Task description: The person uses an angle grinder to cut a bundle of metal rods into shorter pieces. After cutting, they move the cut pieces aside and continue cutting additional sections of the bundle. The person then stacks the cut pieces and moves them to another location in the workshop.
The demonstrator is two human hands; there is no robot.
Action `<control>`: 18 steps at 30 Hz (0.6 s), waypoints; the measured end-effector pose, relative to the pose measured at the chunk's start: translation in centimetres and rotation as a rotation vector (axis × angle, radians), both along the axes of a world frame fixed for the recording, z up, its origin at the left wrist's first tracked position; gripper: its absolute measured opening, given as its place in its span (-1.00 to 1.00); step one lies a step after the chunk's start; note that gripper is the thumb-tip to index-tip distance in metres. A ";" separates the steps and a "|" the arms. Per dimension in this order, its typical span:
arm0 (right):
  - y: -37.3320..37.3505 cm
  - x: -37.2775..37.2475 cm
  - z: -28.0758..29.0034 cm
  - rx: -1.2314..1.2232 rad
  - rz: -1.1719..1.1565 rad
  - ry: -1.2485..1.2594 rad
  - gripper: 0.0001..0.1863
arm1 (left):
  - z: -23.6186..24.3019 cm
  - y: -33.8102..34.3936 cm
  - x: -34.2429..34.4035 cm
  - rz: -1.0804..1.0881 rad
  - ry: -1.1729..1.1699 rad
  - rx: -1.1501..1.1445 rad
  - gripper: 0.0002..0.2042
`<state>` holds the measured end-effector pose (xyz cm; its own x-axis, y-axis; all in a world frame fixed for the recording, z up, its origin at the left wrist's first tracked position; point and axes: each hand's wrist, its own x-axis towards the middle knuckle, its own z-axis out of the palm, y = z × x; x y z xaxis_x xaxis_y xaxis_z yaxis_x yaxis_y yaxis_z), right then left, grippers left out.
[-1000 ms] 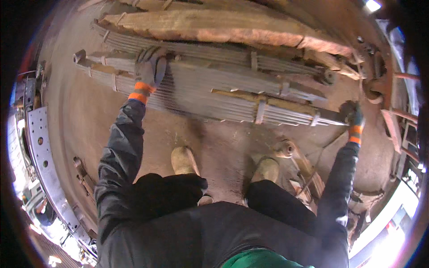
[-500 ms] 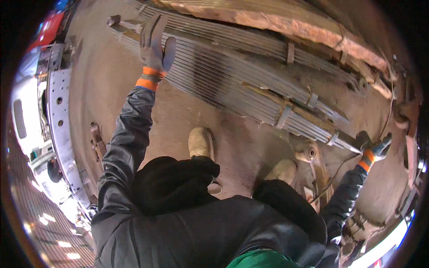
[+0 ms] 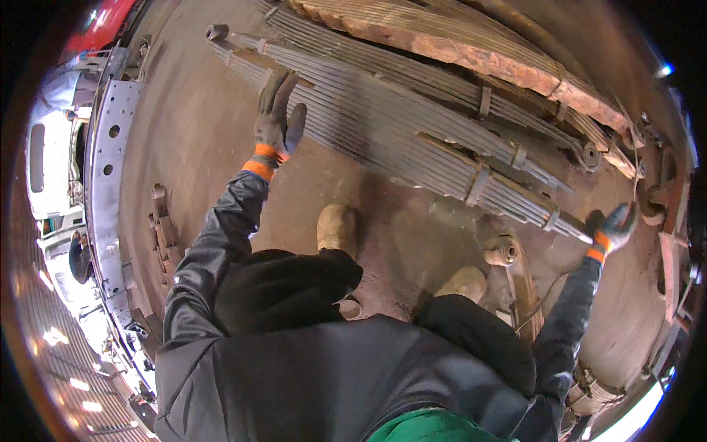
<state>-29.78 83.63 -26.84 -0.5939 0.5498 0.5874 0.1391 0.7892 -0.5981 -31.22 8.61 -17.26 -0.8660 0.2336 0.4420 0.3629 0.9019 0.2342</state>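
Observation:
A long grey leaf spring pack (image 3: 412, 140) lies across the brown floor in front of me. My left hand (image 3: 276, 121), in a grey glove with an orange cuff, rests flat against the pack's near edge close to its left end, fingers straight and thumb apart. My right hand (image 3: 615, 225), in the same kind of glove, reaches out to the far right and closes around the thin right tip of the pack. Both arms wear dark sleeves. My two tan boots (image 3: 337, 228) stand just short of the pack.
A rusty, thicker leaf spring pack (image 3: 471, 55) lies behind the grey one. A perforated steel frame rail (image 3: 110, 155) runs along the left, with a small bracket (image 3: 162, 228) on the floor beside it. A round metal eye piece (image 3: 501, 247) sits by my right boot.
The view has swung left, so the springs now run diagonally. My left hand has gone from lying on top of the pack to its near edge with fingers straightened. My right hand stays at the tip.

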 end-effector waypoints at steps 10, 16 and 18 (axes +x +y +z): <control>2.3 -7.7 0.3 -0.217 -0.240 0.459 -0.52 | 2.2 2.8 -1.5 -0.136 0.127 -0.079 -0.49; 5.5 -4.0 -4.4 -0.364 -0.001 -0.171 -0.54 | 2.2 1.0 1.4 0.010 0.079 -0.022 -0.42; 6.6 -4.6 -7.5 -0.502 0.080 -0.233 -0.47 | 1.3 1.0 3.7 0.178 -0.023 -0.146 -0.40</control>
<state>-34.34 90.21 -34.36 -0.7283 0.6759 0.1129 0.2641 0.4288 -0.8639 -27.52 9.66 -15.98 -0.9089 0.1364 0.3941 0.1913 0.9761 0.1034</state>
